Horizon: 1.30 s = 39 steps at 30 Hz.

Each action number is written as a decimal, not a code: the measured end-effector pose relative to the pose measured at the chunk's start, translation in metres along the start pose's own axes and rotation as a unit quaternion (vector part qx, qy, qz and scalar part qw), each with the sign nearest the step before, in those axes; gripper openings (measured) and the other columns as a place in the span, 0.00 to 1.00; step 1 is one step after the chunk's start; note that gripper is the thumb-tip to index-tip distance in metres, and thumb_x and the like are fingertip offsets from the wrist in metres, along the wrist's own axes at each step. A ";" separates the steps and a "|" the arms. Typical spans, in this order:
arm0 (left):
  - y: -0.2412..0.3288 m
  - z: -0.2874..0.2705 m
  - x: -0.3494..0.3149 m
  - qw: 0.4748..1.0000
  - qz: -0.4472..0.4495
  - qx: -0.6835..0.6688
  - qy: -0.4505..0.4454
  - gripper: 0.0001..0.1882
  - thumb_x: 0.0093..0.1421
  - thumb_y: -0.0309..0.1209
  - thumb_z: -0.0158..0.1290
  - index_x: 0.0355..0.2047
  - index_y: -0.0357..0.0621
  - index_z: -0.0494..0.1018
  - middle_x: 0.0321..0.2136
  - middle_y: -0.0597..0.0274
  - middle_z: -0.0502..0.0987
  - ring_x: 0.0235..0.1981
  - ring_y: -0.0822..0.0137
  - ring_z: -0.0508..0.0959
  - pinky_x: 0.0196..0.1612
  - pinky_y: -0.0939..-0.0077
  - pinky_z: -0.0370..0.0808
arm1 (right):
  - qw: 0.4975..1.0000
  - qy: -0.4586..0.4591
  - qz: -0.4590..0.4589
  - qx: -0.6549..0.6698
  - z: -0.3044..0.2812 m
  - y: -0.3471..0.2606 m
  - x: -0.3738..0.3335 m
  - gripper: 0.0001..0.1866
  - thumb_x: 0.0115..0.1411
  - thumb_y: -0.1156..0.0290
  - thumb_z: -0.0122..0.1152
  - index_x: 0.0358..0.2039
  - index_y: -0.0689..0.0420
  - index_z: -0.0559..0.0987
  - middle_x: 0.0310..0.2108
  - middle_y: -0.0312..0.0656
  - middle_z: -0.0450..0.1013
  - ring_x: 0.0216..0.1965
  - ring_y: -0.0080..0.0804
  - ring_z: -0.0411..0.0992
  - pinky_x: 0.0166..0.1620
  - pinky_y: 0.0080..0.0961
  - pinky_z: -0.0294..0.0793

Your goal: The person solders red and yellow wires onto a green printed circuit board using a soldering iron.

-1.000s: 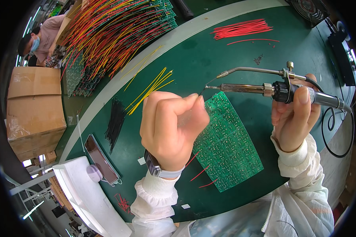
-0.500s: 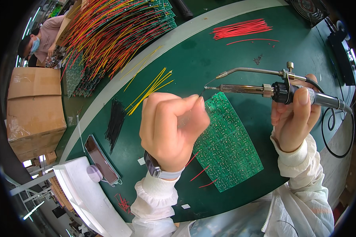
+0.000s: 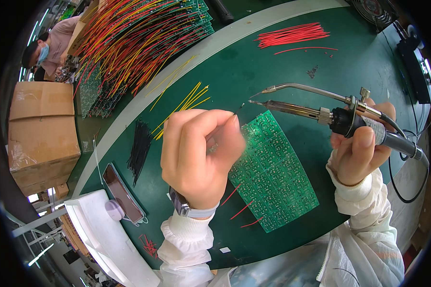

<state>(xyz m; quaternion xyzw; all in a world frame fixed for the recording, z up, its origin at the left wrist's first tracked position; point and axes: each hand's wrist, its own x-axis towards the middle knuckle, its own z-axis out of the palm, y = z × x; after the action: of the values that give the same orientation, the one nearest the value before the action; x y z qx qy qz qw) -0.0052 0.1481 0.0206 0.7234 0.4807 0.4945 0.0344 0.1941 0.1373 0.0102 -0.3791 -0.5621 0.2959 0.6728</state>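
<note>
My left hand [image 3: 198, 155] is closed in a pinch on a thin black wire [image 3: 239, 109], its tip poking out past thumb and forefinger; the rest is hidden by the hand. Wrapped in my right hand [image 3: 361, 148] is a soldering iron [image 3: 292, 108] with a curved metal solder feed tube [image 3: 306, 88] above it. The iron's tip points left, a small gap away from the wire end. Below both lies a green panel of circuit boards [image 3: 275, 177], its upper left part behind my left hand. Short red wires [image 3: 242, 210] stick out from its left edge.
Black wires [image 3: 140, 148], yellow wires [image 3: 189, 103] and red wires [image 3: 292, 35] lie in bundles on the green table. A large heap of wired boards [image 3: 143, 38] is at the back left. A phone [image 3: 123, 191] leans at left; a masked person [image 3: 57, 43] sits beyond.
My left hand has drawn back left with the black wire, away from the iron's tip. The soldering iron has tilted, its handle dropping slightly.
</note>
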 end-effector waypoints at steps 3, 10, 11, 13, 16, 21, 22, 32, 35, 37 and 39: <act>0.002 -0.002 0.001 0.999 -0.033 -0.007 -0.013 0.07 0.47 0.21 0.59 0.27 0.41 0.73 0.25 0.64 0.69 0.24 0.72 0.68 0.21 0.83 0.64 | 1.000 0.000 0.003 -0.004 0.003 -0.004 0.000 0.19 0.54 0.62 0.60 0.30 0.62 0.62 0.19 0.43 0.68 0.16 0.21 0.65 0.19 0.15 0.64; 0.004 -0.024 0.017 0.936 -0.276 -0.207 -0.069 0.06 0.57 0.28 0.53 0.31 0.37 0.71 0.29 0.64 0.71 0.25 0.78 0.68 0.29 0.86 0.65 | 0.999 0.047 0.022 0.007 0.006 -0.003 0.005 0.18 0.55 0.63 0.59 0.32 0.63 0.63 0.19 0.42 0.67 0.15 0.21 0.65 0.18 0.15 0.63; -0.001 -0.026 0.020 0.915 -0.311 -0.235 -0.106 0.07 0.59 0.29 0.50 0.33 0.37 0.69 0.29 0.62 0.72 0.26 0.75 0.70 0.31 0.85 0.67 | 0.999 0.043 0.013 -0.007 0.004 0.003 0.006 0.17 0.56 0.64 0.58 0.32 0.64 0.64 0.20 0.42 0.67 0.15 0.21 0.65 0.18 0.14 0.63; -0.013 -0.036 0.024 0.883 -0.341 -0.259 -0.194 0.09 0.62 0.31 0.45 0.36 0.37 0.66 0.32 0.55 0.74 0.29 0.70 0.75 0.34 0.81 0.71 | 0.998 0.054 0.010 -0.016 0.002 0.005 0.006 0.15 0.56 0.66 0.58 0.32 0.65 0.66 0.21 0.41 0.67 0.15 0.20 0.65 0.18 0.13 0.62; -0.025 -0.061 0.020 0.861 -0.333 -0.275 -0.269 0.16 0.65 0.38 0.39 0.37 0.35 0.66 0.31 0.55 0.75 0.33 0.67 0.76 0.39 0.77 0.72 | 0.998 0.059 0.011 0.008 0.002 0.005 0.005 0.14 0.55 0.68 0.59 0.33 0.65 0.67 0.22 0.41 0.67 0.15 0.21 0.66 0.18 0.13 0.62; -0.047 -0.105 0.009 0.793 -0.343 -0.265 -0.428 0.27 0.66 0.47 0.30 0.41 0.32 0.65 0.38 0.49 0.74 0.41 0.62 0.75 0.50 0.70 0.67 | 0.998 0.057 0.010 0.020 -0.001 0.005 0.005 0.13 0.55 0.70 0.60 0.33 0.66 0.69 0.24 0.42 0.67 0.16 0.21 0.66 0.18 0.14 0.63; -0.048 -0.112 0.011 0.768 -0.351 -0.250 -0.473 0.26 0.66 0.46 0.31 0.42 0.32 0.66 0.39 0.49 0.74 0.43 0.60 0.74 0.51 0.69 0.65 | 0.998 0.052 0.009 0.018 -0.002 0.005 0.004 0.13 0.55 0.70 0.60 0.33 0.66 0.69 0.25 0.42 0.68 0.16 0.21 0.66 0.18 0.14 0.64; -0.021 -0.084 0.011 0.908 -0.184 0.077 -0.369 0.09 0.49 0.21 0.54 0.32 0.35 0.71 0.28 0.59 0.71 0.30 0.68 0.70 0.35 0.77 0.67 | 0.999 0.043 0.013 0.018 -0.003 0.001 0.004 0.13 0.55 0.71 0.59 0.33 0.67 0.70 0.24 0.41 0.68 0.15 0.22 0.66 0.18 0.14 0.64; -0.028 -0.067 -0.009 0.913 -0.181 0.085 -0.355 0.09 0.48 0.19 0.54 0.32 0.35 0.70 0.27 0.60 0.70 0.28 0.68 0.70 0.34 0.77 0.67 | 0.999 0.043 0.011 0.030 -0.001 0.001 0.005 0.12 0.55 0.71 0.59 0.33 0.67 0.70 0.23 0.41 0.68 0.15 0.21 0.66 0.18 0.14 0.64; -0.027 -0.067 -0.013 0.904 -0.226 0.065 -0.358 0.06 0.49 0.18 0.53 0.29 0.34 0.69 0.25 0.61 0.70 0.26 0.68 0.69 0.32 0.77 0.67 | 0.997 0.062 0.034 0.029 0.002 -0.002 0.004 0.12 0.55 0.72 0.59 0.33 0.67 0.70 0.23 0.41 0.68 0.16 0.21 0.66 0.18 0.14 0.64; -0.027 -0.066 -0.016 0.912 -0.182 0.096 -0.355 0.05 0.49 0.18 0.52 0.28 0.34 0.68 0.25 0.60 0.70 0.26 0.67 0.70 0.32 0.77 0.67 | 0.997 0.056 0.034 0.036 0.002 -0.004 0.005 0.12 0.55 0.72 0.59 0.33 0.67 0.70 0.23 0.41 0.68 0.16 0.21 0.67 0.18 0.14 0.65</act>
<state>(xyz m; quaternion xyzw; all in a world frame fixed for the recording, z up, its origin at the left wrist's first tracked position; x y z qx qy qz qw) -0.0729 0.1228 0.0292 0.7510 0.6053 0.1419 0.2226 0.1931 0.1395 0.0166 -0.3898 -0.4994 0.3166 0.7060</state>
